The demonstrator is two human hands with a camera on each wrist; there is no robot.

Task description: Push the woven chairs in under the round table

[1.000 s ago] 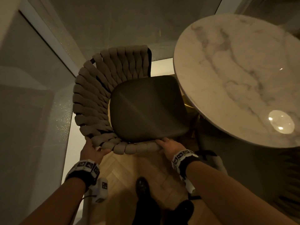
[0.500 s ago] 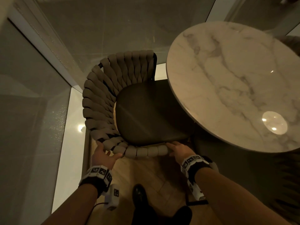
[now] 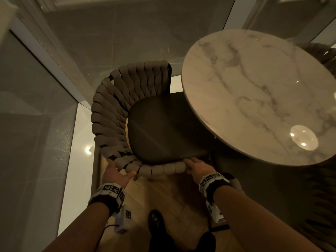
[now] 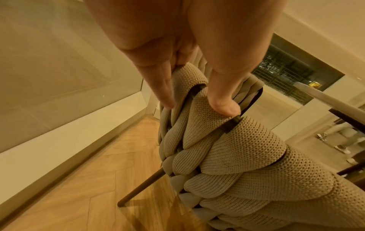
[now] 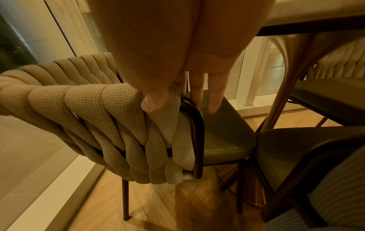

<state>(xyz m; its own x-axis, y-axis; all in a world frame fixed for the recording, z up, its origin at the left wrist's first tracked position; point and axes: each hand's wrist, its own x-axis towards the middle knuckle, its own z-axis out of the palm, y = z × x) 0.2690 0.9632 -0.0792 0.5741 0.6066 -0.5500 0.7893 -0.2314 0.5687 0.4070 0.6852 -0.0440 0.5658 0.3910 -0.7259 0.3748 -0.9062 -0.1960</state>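
A woven chair (image 3: 111, 115) with thick beige bands and a dark seat (image 3: 163, 128) stands at the left of the round marble table (image 3: 254, 84). The seat's right part lies under the tabletop's edge. My left hand (image 3: 116, 172) grips the near left curve of the woven back; the left wrist view shows my left hand (image 4: 194, 104) with thumb and finger pinching a band of the chair (image 4: 227, 156). My right hand (image 3: 196, 166) holds the near right end of the back. In the right wrist view, my right hand (image 5: 177, 104) has its thumb on the chair's weave (image 5: 110, 112) and fingers over the dark frame.
A glass wall (image 3: 36, 124) runs close behind the chair's back at the left. A second woven chair (image 3: 321, 206) stands at the lower right, its seat (image 5: 292, 150) against the first chair's. Another chair (image 3: 325, 53) shows beyond the table. The table's pedestal (image 5: 286, 81) rises between them. My shoe (image 3: 154, 220) is on the wooden floor.
The chair has slid right, so its seat is now partly under the tabletop. Both hands kept their hold on the woven back and moved with it.
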